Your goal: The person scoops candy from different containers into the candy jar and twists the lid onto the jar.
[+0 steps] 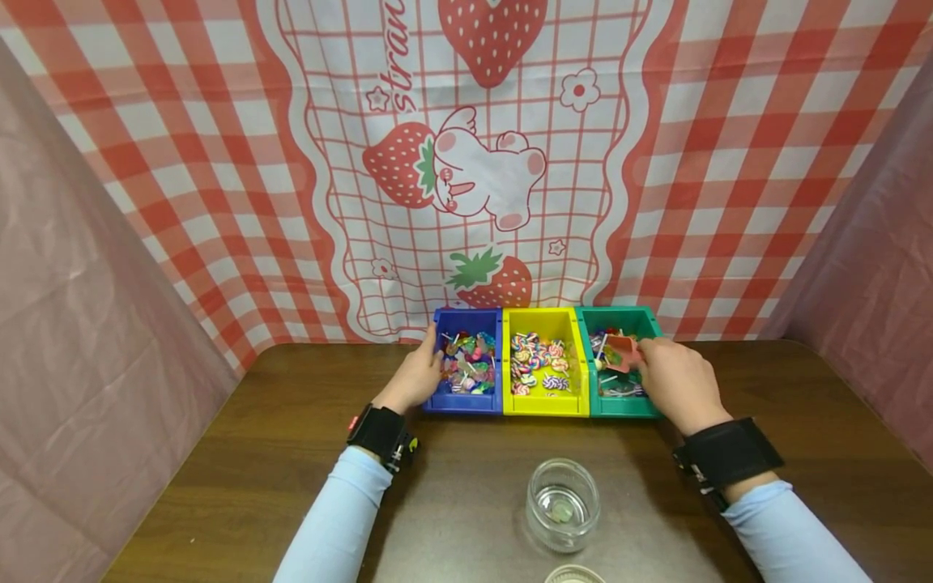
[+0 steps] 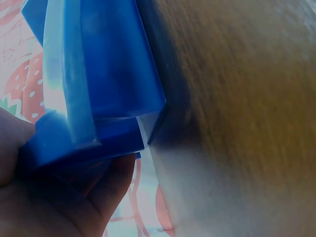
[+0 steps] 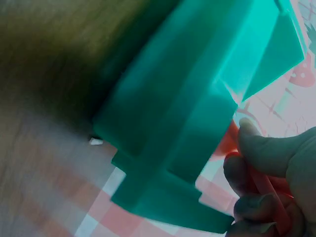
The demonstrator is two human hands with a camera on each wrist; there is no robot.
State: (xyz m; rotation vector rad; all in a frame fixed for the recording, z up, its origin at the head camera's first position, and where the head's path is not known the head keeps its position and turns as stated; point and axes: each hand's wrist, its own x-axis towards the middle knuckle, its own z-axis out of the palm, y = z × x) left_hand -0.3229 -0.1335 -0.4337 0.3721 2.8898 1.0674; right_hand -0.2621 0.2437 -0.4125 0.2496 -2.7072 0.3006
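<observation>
My left hand point(image 1: 415, 376) grips the outer side wall of the blue bin point(image 1: 466, 406); the left wrist view shows its fingers point(image 2: 116, 185) at the bin's edge. In that bin lie mixed small colourful candy-like pieces point(image 1: 466, 366). My right hand point(image 1: 681, 382) holds a translucent red scoop point(image 1: 621, 354) by its handle, fingers curled round it. The scoop's head is inside the green bin point(image 1: 623, 409), among small sticks and colourful pieces. Between them, the yellow bin point(image 1: 545, 406) holds small swirl lollipops point(image 1: 532, 350). What lies in the scoop is hard to make out.
A clear glass jar point(image 1: 563, 530) stands on the brown table point(image 1: 452, 486) in front of the bins, with a small pale green piece at its bottom. Nearer still is a round lid-like item point(image 1: 574, 575), cut off by the frame. A strawberry-print cloth point(image 1: 481, 162) hangs behind.
</observation>
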